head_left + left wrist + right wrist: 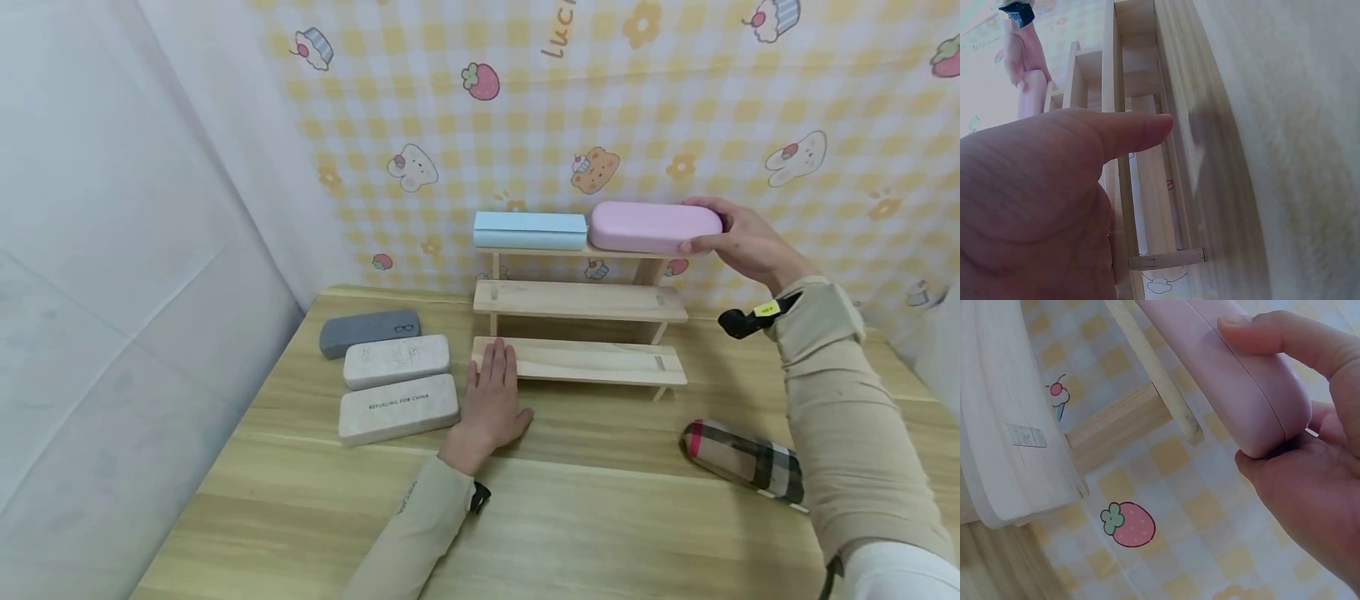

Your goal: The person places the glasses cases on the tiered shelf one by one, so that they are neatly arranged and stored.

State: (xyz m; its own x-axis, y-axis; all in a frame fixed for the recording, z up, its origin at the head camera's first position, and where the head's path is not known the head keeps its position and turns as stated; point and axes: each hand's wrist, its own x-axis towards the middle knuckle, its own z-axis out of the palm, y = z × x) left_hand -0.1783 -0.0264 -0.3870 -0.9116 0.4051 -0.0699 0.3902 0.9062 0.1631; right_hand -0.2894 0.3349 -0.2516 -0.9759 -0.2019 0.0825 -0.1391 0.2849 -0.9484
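On the top tier of a three-step wooden rack (581, 300), a pink glasses case (652, 227) lies beside a light blue glasses case (529, 231). My right hand (742, 242) grips the pink case by its right end, thumb in front and fingers behind. The right wrist view shows the thumb on the seam side of the pink case (1235, 369), whose end juts past the shelf end. My left hand (491, 400) rests with straight fingers on the left end of the lowest shelf. In the left wrist view its thumb sticks out past the shelf edge (1110, 62).
Left of the rack lie a grey-blue glasses case (367, 331), a whitish case with line drawings (397, 362) and a whitish case with lettering (399, 408). A plaid glasses case (742, 461) lies at the right, partly behind my right sleeve. A checked cloth (525, 150) hangs behind.
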